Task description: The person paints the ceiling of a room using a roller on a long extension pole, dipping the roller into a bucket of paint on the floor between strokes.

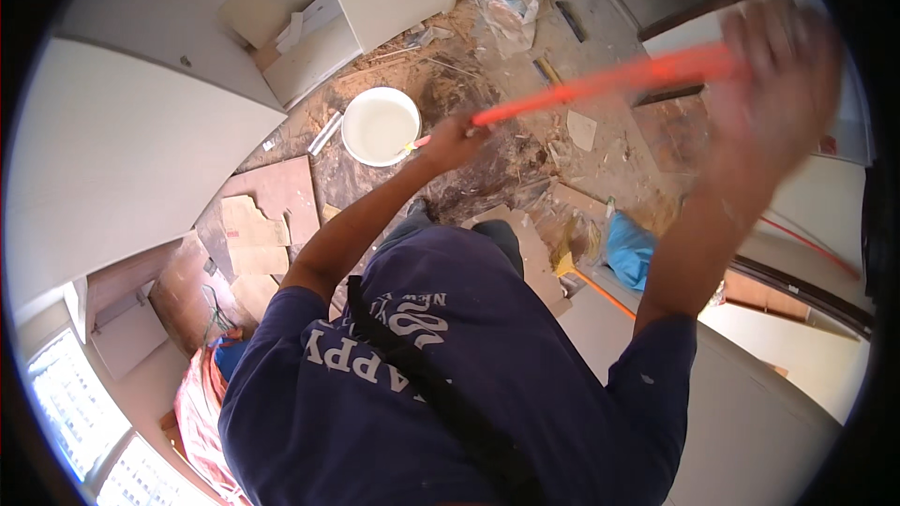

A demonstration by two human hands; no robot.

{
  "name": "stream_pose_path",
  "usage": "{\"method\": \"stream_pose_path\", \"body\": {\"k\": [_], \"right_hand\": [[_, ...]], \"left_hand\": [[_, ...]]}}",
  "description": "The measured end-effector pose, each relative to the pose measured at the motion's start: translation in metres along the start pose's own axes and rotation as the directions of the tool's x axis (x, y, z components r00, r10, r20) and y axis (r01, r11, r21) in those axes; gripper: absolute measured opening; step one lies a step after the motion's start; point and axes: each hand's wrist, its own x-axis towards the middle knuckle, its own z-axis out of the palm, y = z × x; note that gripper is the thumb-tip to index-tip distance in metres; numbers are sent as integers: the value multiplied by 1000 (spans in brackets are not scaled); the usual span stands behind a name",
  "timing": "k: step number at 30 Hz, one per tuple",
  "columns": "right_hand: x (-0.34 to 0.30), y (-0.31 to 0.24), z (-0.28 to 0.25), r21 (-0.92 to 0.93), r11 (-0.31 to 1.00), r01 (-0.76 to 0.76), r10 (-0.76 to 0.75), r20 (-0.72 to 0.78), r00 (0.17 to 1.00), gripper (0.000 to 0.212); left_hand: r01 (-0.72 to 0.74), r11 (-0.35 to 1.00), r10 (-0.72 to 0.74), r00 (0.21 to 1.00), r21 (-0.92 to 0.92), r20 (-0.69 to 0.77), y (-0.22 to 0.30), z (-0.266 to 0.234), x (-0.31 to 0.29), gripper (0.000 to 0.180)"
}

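A long red pole slants across in front of me, rising from left to right. My left hand is closed around its lower part, and a short pinkish end pokes out beyond the fist, with a small yellow piece near the bucket's rim. Higher up, at the right, my right hand is closed about the other end, smeared by motion. Below the pole's lower end stands a round white bucket on the floor; its inside looks pale, and I cannot tell what it holds.
Cardboard pieces and scraps litter the stained floor. White cabinets line the left side, one standing open. A blue bag and a yellow broom with an orange handle lie at right. Crumpled plastic lies farther off.
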Motion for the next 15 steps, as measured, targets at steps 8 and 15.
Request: {"method": "stream_pose_path", "body": {"k": [8,15], "right_hand": [[113,162,34,-163,985,59,-28,188,982,81],[98,502,-98,-191,794,-577,589,3,808,43]], "left_hand": [[55,944,-189,898,-324,-398,-10,-75,15,38],[272,959,-282,901,-76,-331,6,-82,7,31]]}}
